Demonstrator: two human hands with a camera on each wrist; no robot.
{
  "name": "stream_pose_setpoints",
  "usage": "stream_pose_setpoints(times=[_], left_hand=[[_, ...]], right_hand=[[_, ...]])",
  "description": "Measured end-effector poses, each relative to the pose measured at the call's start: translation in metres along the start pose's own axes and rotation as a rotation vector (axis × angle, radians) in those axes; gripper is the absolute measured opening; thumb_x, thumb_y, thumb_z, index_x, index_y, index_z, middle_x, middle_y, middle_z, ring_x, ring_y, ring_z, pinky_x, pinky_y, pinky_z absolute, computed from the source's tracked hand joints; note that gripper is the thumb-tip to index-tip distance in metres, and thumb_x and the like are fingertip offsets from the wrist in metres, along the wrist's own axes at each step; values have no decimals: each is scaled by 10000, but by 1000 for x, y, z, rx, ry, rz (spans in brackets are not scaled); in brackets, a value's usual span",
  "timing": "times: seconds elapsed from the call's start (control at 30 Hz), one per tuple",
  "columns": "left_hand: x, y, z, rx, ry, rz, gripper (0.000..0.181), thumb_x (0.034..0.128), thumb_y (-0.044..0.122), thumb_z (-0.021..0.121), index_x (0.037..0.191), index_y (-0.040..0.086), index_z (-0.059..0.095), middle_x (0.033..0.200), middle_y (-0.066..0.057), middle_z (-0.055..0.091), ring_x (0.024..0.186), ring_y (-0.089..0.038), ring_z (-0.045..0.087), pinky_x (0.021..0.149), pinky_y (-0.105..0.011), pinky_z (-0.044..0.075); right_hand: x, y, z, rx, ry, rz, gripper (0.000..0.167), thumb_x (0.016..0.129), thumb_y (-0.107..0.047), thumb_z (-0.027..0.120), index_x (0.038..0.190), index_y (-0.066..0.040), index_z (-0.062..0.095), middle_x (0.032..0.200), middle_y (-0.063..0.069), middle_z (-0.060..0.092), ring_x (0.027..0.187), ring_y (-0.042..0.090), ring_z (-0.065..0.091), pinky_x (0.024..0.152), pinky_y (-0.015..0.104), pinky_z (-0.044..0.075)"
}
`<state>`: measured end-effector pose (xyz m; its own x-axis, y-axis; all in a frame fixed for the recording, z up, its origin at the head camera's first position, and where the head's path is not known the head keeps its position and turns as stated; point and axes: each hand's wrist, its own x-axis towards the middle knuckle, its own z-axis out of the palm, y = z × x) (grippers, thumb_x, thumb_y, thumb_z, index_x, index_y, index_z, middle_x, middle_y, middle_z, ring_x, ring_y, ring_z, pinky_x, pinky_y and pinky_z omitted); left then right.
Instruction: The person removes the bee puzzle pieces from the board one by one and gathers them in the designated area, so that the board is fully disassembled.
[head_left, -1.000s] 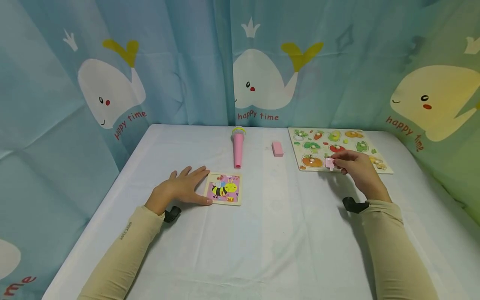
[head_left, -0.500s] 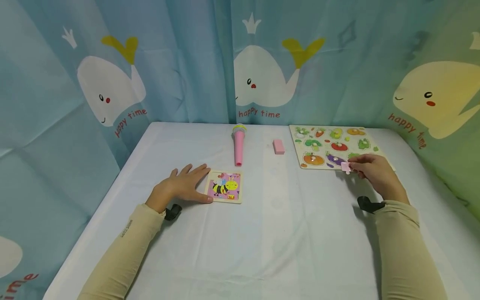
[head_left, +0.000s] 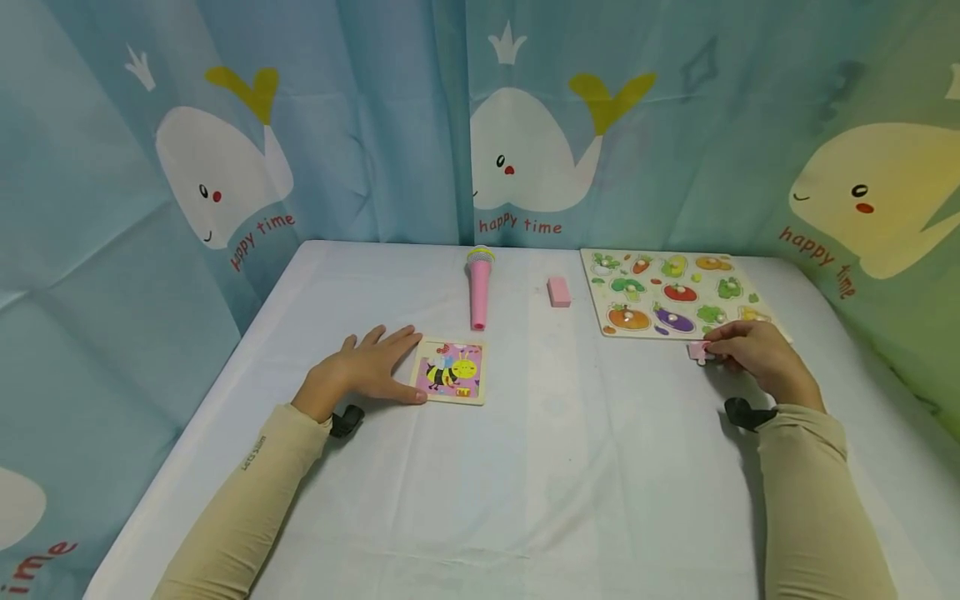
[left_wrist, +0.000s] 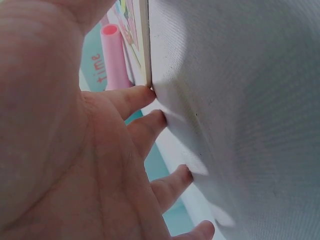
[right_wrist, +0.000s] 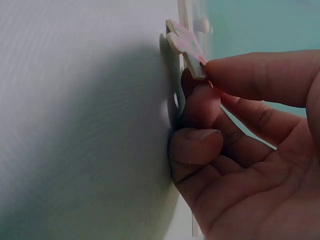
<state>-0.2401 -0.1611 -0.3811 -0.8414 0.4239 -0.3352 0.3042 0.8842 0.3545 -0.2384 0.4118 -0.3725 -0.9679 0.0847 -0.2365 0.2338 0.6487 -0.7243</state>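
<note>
My left hand [head_left: 363, 371] lies with spread, fairly straight fingers at the left side of a small square bee jigsaw puzzle [head_left: 454, 372] in a pale wooden frame. Its thumb and index fingertip touch the frame's left corners, and the left wrist view shows the fingertips down on the cloth. At the right, my right hand [head_left: 768, 358] pinches a pink jigsaw piece [head_left: 699, 351] between thumb and index finger, just in front of the vegetable peg board. In the right wrist view that piece [right_wrist: 186, 46] is tilted, close to the tablecloth; the other fingers are curled below it.
The vegetable peg board [head_left: 637, 299] lies at the back right. A pink toy microphone [head_left: 478, 292] and a pink block [head_left: 558, 292] lie between it and the bee puzzle. Whale-print curtains [head_left: 405, 125] hang behind the white-covered table [head_left: 480, 483].
My right hand has moved right and toward me with the jigsaw piece, from over the peg board down to its front edge. My left hand stays by the bee puzzle.
</note>
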Motion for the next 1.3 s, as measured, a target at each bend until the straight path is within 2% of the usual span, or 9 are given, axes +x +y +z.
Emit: stream_pose_setpoints(times=[0.3,0.63,0.83,0.97,1.13,1.3], left_hand=[[1,0,1,11,2,-5,1093,894,599,784,1719,126,246,1791,-97,140,1616,-472,49,1222,-753,21],[0,2,0,3,3,-3,1093,891,594,790,1717,122,252,1791,-99,139,1615,-475,47,1221,-754,17],[1,-1,1,11,0,-10,1095,892,599,784,1718,123,247,1791,-100,140,1615,-475,48,1221,-754,19],[1,-1,1,16,-4,-12,1092,891,599,782,1718,123,250,1789,-104,147,1614,-479,48,1221,-753,16],[2,0,1,18,-3,-7,1094,889,602,784,1717,125,252,1789,-104,149,1613,-482,49,1222,-752,14],[3,1,1,19,-3,-11,1092,888,603,782,1719,133,251,1790,-99,145,1613,-479,49,1223,-750,16]], right_hand=[[2,0,1,-39,24,5,277,1043,-58,637,1216,158,640,873,29,665,779,203,574,651,305,530],[4,0,3,-36,52,15,325,1087,-89,578,1288,166,587,921,75,659,818,224,576,670,304,540],[6,-11,14,11,129,-43,394,1119,-188,560,1330,145,562,1049,126,658,822,164,606,694,269,550],[5,-25,21,58,142,-78,438,1124,-243,558,1338,139,555,1016,100,663,786,150,625,698,268,566],[4,-43,30,59,126,-135,438,1128,-291,559,1296,114,559,930,61,655,787,186,592,653,313,556],[5,-63,43,9,95,-234,437,1128,-320,554,1278,88,596,1005,129,693,864,229,632,714,323,551]])
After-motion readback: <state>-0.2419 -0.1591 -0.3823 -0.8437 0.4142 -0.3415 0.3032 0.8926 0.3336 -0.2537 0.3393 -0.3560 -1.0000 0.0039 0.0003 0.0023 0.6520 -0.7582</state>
